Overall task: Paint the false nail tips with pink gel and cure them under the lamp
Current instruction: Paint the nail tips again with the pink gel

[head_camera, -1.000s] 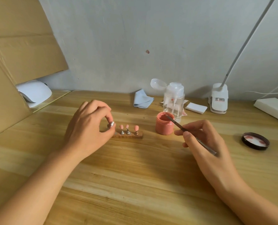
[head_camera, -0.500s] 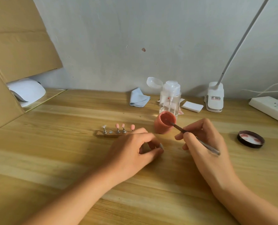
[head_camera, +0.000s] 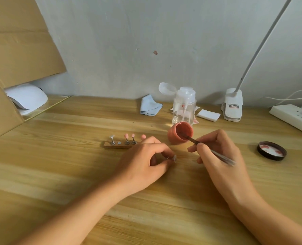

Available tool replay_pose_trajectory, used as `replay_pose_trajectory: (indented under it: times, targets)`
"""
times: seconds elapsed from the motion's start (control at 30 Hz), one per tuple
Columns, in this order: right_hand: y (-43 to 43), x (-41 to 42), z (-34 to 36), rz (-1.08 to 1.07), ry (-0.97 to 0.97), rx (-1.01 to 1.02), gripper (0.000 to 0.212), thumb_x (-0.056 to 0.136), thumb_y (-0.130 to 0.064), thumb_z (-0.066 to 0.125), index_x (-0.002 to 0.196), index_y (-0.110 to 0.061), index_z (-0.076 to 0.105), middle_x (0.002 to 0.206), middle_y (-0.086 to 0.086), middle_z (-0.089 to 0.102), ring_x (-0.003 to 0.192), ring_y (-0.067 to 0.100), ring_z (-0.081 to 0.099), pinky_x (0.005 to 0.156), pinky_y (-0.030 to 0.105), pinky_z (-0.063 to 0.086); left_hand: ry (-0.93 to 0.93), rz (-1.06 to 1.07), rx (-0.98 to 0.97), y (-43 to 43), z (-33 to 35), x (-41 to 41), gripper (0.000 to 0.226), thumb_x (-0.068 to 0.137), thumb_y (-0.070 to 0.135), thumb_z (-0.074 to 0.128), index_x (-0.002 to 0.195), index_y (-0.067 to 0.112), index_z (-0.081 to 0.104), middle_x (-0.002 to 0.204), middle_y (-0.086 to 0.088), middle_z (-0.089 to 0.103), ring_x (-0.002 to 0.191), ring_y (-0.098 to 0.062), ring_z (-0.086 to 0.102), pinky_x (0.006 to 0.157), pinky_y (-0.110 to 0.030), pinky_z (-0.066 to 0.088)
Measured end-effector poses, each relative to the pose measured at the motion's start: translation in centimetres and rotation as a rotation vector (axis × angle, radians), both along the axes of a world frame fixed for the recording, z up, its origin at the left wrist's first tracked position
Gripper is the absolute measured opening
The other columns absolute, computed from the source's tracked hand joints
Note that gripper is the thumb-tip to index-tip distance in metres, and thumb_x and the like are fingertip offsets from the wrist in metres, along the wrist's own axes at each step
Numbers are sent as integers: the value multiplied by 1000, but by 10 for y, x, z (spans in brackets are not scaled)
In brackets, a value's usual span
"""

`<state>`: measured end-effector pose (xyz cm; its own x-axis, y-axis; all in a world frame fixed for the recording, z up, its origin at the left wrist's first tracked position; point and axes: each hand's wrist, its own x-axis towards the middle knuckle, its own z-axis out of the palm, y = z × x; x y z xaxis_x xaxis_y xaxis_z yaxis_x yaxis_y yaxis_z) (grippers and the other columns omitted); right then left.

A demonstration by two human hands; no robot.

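My left hand [head_camera: 143,160] rests on the table and pinches a small metal stand with a clear nail tip [head_camera: 174,158] between thumb and forefinger. Behind it lies the wooden holder strip [head_camera: 118,146] with one clear tip, one bare magnet and three pink tips [head_camera: 126,135]. My right hand [head_camera: 217,154] grips a thin brush [head_camera: 217,154]; its tip is dipped into the tilted pink gel pot [head_camera: 175,133]. The white curing lamp [head_camera: 27,98] sits at the far left behind cardboard.
The pot's black lid [head_camera: 271,150] lies to the right. At the back stand a clear pump bottle [head_camera: 184,106], a blue cloth [head_camera: 150,105], white pads [head_camera: 208,114], a clip lamp base [head_camera: 232,105] and a power strip [head_camera: 293,116]. Cardboard [head_camera: 14,50] leans at the left.
My left hand lifted one stand with a clear tip off the holder and carried it right, down near the pot. My right hand pushed the brush deeper into the tilted pot.
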<state>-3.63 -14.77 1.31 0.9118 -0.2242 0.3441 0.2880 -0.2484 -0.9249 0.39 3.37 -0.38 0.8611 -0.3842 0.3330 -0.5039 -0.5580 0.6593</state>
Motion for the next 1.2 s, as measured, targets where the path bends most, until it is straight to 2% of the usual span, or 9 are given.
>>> replay_pose_trajectory:
  times: [0.2, 0.3, 0.43, 0.57, 0.7, 0.9, 1.07, 1.1, 1.2]
  targets:
    - [-1, 1, -2, 6, -5, -41, 5, 82, -19, 62, 82, -24, 61, 81, -1, 74, 75, 15, 66, 80, 56, 51, 38, 16, -4, 0, -1, 4, 15, 84, 28, 74, 83, 42, 68, 94, 17, 64, 56, -5, 50, 102, -40, 41]
    - [-1, 2, -3, 8, -14, -42, 4, 84, -16, 59, 85, -20, 60, 81, -6, 75, 74, 10, 66, 79, 51, 53, 62, 25, -10, 0, 0, 6, 22, 83, 29, 76, 77, 47, 65, 86, 25, 64, 54, -3, 50, 97, -34, 40]
    - [-2, 3, -5, 19, -17, -28, 7, 89, -12, 59, 88, -19, 60, 82, -7, 75, 67, 12, 64, 71, 42, 54, 68, 36, 8, 0, -2, 9, 17, 83, 32, 77, 79, 43, 65, 62, 39, 56, 47, 1, 45, 65, -7, 34]
    - [-3, 3, -6, 40, -23, -12, 8, 90, -11, 58, 89, -19, 59, 83, -7, 75, 67, 8, 64, 65, 25, 52, 45, 45, -6, 0, -4, 9, 16, 83, 29, 77, 79, 39, 65, 56, 40, 53, 43, 0, 44, 95, 2, 25]
    - [-2, 5, -8, 44, 5, -15, 9, 91, -9, 58, 91, -18, 59, 83, -6, 75, 72, 7, 66, 73, 33, 53, 8, 74, -4, -1, -6, 10, 13, 82, 30, 77, 81, 38, 68, 60, 41, 55, 44, -1, 45, 79, 7, 24]
    - [-2, 4, -5, 61, -42, 59, 8, 95, -9, 56, 94, -16, 59, 88, -3, 75, 79, 11, 69, 69, 15, 50, 30, 45, 28, -2, 1, 14, 15, 81, 38, 77, 79, 49, 66, 89, 28, 68, 50, 1, 48, 78, 12, 16]
    - [-2, -2, 0, 144, -43, 99, 13, 98, -9, 53, 106, -18, 59, 97, -2, 75, 87, 15, 71, 83, 30, 52, 67, 1, 36, -1, 5, 16, 17, 83, 34, 77, 77, 47, 68, 82, 34, 66, 54, 8, 50, 89, -16, 27]
    - [-2, -3, 2, 164, -58, 113, 14, 96, -10, 55, 108, -16, 60, 98, -1, 75, 88, 16, 71, 84, 31, 53, 21, 28, 52, -2, 4, 15, 20, 82, 33, 78, 75, 47, 66, 78, 39, 62, 58, 9, 51, 98, -9, 20]
    - [-1, -6, 7, 195, -94, 181, 11, 87, -5, 61, 97, -9, 60, 88, 8, 72, 79, 15, 68, 75, 26, 54, -76, 123, 102, -6, 4, 9, 24, 81, 33, 79, 71, 47, 62, 73, 44, 54, 67, -1, 56, 78, 12, 9]
